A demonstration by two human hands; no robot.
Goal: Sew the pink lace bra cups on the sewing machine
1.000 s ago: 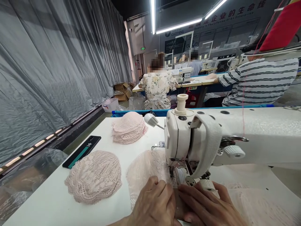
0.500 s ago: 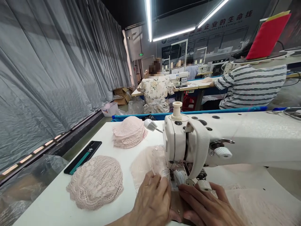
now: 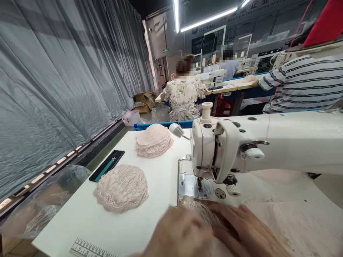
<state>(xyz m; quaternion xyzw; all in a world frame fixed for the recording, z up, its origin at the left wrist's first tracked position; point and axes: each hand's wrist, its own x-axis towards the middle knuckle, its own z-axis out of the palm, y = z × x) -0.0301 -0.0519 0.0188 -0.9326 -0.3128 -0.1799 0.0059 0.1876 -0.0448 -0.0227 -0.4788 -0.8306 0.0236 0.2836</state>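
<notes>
A pale pink lace piece (image 3: pixel 202 210) lies between my two hands at the front edge of the sewing machine (image 3: pixel 209 150), clear of the needle. My left hand (image 3: pixel 182 232) is blurred and curled closed at the left side of this lace. From the right, my right hand (image 3: pixel 241 223) grips the lace with its fingers over it; the thumb side is partly hidden. The presser foot (image 3: pixel 199 184) stands over the bare metal needle plate (image 3: pixel 187 184), just beyond my fingers. More sheer pink fabric (image 3: pixel 292 221) spreads beside my right hand.
Left on the white table (image 3: pixel 160 178) are a lace stack (image 3: pixel 123 189), a pink cup stack (image 3: pixel 153 141) and a dark phone (image 3: pixel 108 166). A printed ruler (image 3: pixel 89 248) marks the front edge. Co-workers sit ahead, one in a striped shirt (image 3: pixel 308 85).
The lace piece has come out from under the presser foot toward me, uncovering the needle plate. Both hands have drawn back, and the view has shifted so the table shows its ruler.
</notes>
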